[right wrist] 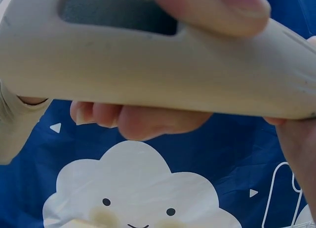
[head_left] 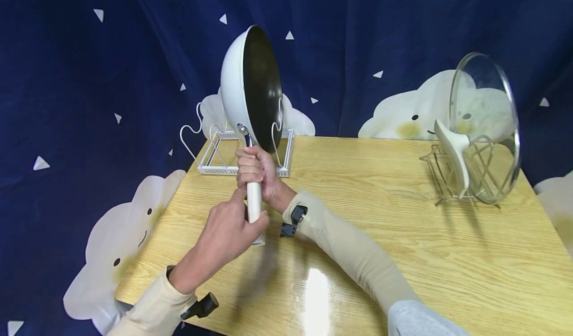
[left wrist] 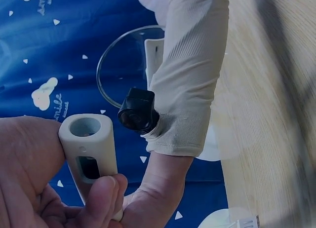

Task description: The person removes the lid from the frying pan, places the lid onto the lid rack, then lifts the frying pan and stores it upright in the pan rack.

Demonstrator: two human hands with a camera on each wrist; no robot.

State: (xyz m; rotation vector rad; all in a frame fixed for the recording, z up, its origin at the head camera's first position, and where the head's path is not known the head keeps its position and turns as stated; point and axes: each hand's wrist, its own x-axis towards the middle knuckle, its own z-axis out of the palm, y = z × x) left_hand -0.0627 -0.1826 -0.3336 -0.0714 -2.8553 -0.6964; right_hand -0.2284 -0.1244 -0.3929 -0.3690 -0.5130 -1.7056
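A white wok (head_left: 233, 82) with a dark inside stands on edge, tilted up, over the white wire rack (head_left: 230, 171) at the back left. A rack wire passes in front of its dark face in the head view. My right hand (head_left: 259, 172) grips the cream handle (head_left: 254, 202) close to the wok's body, fingers wrapped round it. Lower down, my left hand (head_left: 233, 229) holds the handle near its end, thumb across it. The left wrist view shows the hollow end of the handle (left wrist: 88, 129) and its slot, with left fingertips curled against one side.
At the right of the wooden table (head_left: 349, 177), a metal wire stand (head_left: 440, 177) holds a glass lid (head_left: 515, 127) upright, with a white handle (head_left: 454, 152). A dark blue curtain (head_left: 331, 52) with clouds and triangles hangs behind.
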